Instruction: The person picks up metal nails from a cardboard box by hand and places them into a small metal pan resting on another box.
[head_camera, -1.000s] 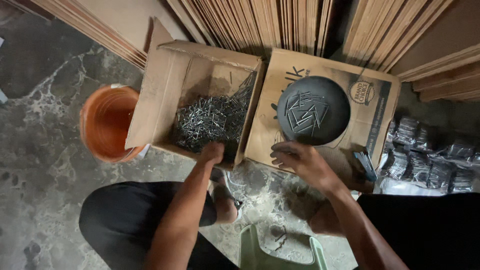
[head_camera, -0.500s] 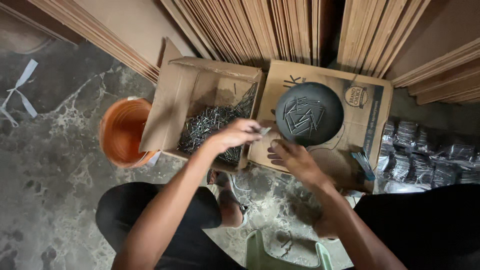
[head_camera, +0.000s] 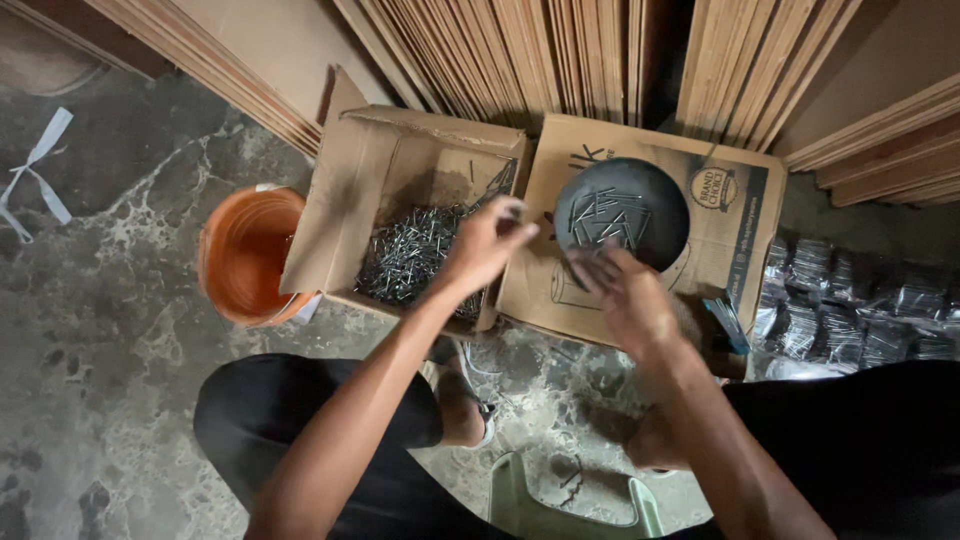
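Fingers (head_camera: 512, 214) of left hand (head_camera: 487, 243) pinch nails (head_camera: 515, 207); their long axis is unclear.

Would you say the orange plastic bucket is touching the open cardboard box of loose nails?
Cannot tell. In the head view the orange plastic bucket sits beside the open cardboard box, whose wall overlaps its rim, hiding any contact.

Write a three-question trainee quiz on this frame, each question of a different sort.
1. True or false: the open cardboard box holds a heap of nails.
2. What stands left of that box? A) an orange bucket B) a blue crate C) a glass jar
3. What is the right hand nearest to?

Key:
1. True.
2. A.
3. The dark round dish, holding a few nails, on a closed carton. The left hand is over the box edge.
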